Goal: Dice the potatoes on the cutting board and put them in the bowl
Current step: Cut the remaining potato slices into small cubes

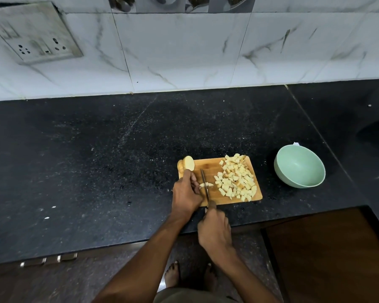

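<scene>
**Operator:** Logging from my remote station. Wooden cutting board (214, 169) sits on the black counter (96, 160), near the front edge. My left hand (185, 193) rests on the board's left part, fingers curled down onto a pale potato strip (206, 185), pinning it.

**Second:** And the knife?

**Operator:** Knife (205, 185) runs near-to-far across the board, blade edge down on that strip just right of the left fingertips. My right hand (214, 228) is wrapped round the handle at the board's near edge, fingers closed tight on it.

**Second:** Where is the rest of the potato?

**Operator:** Uncut potato pieces (187, 164), skin on, stand at the board's far left corner, just beyond the left hand. A heap of diced potato (236, 178) covers the right half of the board, spilling slightly past its far right corner.

**Second:** Bowl?

**Operator:** Light green bowl (313, 178) on the counter to the right of the board, apart from it; I see no potato in it. Something white shows just behind its far rim; cannot tell what.

**Second:** Surroundings?

**Operator:** Marble-pattern wall tiles (184, 51) behind the counter, a socket plate (34, 32) at far left. Bare feet (173, 274) on the floor below.
</scene>
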